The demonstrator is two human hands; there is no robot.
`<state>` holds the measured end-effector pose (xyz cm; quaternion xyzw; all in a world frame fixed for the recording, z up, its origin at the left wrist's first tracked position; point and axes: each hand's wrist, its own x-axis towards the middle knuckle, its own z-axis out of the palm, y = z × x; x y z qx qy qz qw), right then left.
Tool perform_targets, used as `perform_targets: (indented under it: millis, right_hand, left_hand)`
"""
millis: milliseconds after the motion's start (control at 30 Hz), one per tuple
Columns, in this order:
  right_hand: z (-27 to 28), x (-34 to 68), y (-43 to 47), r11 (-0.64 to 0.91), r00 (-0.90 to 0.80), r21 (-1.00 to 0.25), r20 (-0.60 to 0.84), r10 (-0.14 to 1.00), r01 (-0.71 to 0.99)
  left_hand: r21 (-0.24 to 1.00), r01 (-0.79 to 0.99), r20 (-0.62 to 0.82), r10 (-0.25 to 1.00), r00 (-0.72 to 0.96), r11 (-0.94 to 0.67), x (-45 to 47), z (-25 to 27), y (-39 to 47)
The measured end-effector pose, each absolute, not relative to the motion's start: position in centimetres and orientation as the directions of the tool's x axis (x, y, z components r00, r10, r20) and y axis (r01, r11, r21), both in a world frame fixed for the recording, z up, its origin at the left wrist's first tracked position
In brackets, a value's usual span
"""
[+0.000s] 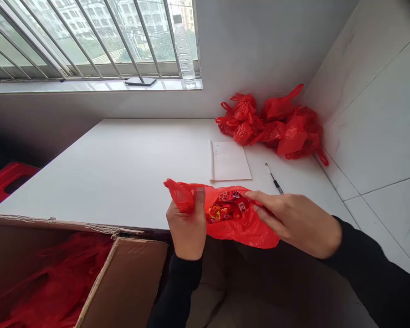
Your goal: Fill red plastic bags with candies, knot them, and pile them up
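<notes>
A red plastic bag (253, 230) hangs in front of me at the table's near edge, its mouth spread. Inside it lie several small red printed packets (222, 212). My left hand (187, 225) is closed on the bag's left side, with the thumb on top of the gathered plastic. On the other side my right hand (290, 221) reaches over the opening, index and middle fingers stretched out to the packets and the rim. Its thumb and the other fingers are mostly hidden, and I cannot tell whether it grips anything.
On the white table (140, 159) lie a notepad (230, 160), a pen (274, 178) and several tied red bags (276, 125). A cardboard box (136, 269) with red plastic bags (64, 282) stands near left. A bottle (184, 52) and phone (140, 81) rest on the sill.
</notes>
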<state>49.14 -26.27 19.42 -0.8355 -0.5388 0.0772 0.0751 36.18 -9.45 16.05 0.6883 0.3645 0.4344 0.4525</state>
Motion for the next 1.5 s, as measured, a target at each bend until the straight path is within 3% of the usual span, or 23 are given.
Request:
perform_targets:
  millis: [133,267,367,467,567,667,733,833,900,967,1067,1167,1367,1433,1500]
  right_hand:
    - [21.7,49.4,-29.4,-0.3,0.428,-0.463,0.199,0.882,0.834]
    - [22.3,50.0,-30.4,-0.352,0.573,-0.539,0.322,0.754,0.765]
    - [22.8,51.0,-29.8,-0.355,0.62,-0.566,0.387,0.682,0.744]
    - [23.9,52.3,-28.5,-0.302,0.636,-0.596,0.492,0.594,0.744]
    - [25.1,53.7,-27.4,-0.249,0.713,-0.71,0.483,0.508,0.659]
    - [25.3,54.4,-26.8,-0.11,0.765,-0.843,0.412,0.496,0.526]
    - [25.0,54.1,-26.3,0.019,0.754,-0.874,0.43,0.497,0.486]
    - [24.2,52.6,-25.0,0.135,0.642,-0.9,0.395,0.658,0.415]
    - [23.9,51.5,-24.0,0.111,0.492,-0.9,0.329,0.806,0.421]
    - [23.8,50.8,-23.1,0.071,0.401,-0.861,0.306,0.863,0.504]
    - [23.9,51.1,-22.7,0.077,0.435,-0.812,0.388,0.812,0.579]
    - [24.0,52.2,-23.1,0.104,0.518,-0.839,0.423,0.744,0.535]
    - [24.7,51.9,-23.4,0.123,0.627,-0.841,0.482,0.612,0.527]
    - [25.0,51.0,-23.1,0.138,0.562,-0.779,0.551,0.617,0.612]
    - [25.2,50.1,-22.8,0.12,0.491,-0.712,0.586,0.645,0.691]
  left_hand:
    - [0.909,0.122,0.327,0.862,0.388,-0.399,35.3,17.2,-9.8]
    - [0.866,0.189,0.348,0.829,0.437,-0.463,34.2,18.0,-9.6]
    - [0.877,0.06,0.387,0.774,0.501,-0.477,34.2,18.9,-9.2]
    - [0.953,-0.241,0.299,0.704,0.644,-0.184,35.1,20.0,-8.5]
    - [0.897,-0.423,0.244,0.652,0.718,0.13,36.1,21.0,-7.6]
    - [0.848,-0.438,0.173,0.627,0.76,0.297,36.8,21.7,-6.9]
    - [0.872,-0.357,0.089,0.609,0.788,0.335,37.3,21.9,-6.9]
    - [0.977,-0.11,-0.019,0.585,0.811,0.184,38.5,21.8,-8.2]
    - [1.0,-0.003,0.003,0.543,0.84,-0.001,39.3,21.7,-9.3]
    - [0.99,0.002,0.067,0.474,0.878,-0.144,39.7,21.9,-10.2]
    - [0.987,-0.013,0.068,0.339,0.938,-0.161,39.0,22.5,-10.3]
    - [0.995,-0.005,0.027,0.224,0.974,-0.1,37.9,22.7,-9.1]
    - [0.998,0.052,-0.061,0.56,0.826,0.032,38.5,21.1,-9.9]
    - [0.997,0.049,-0.011,0.561,0.828,-0.052,38.6,21.3,-11.6]
    - [0.99,0.012,0.057,0.483,0.874,-0.138,38.5,21.8,-13.2]
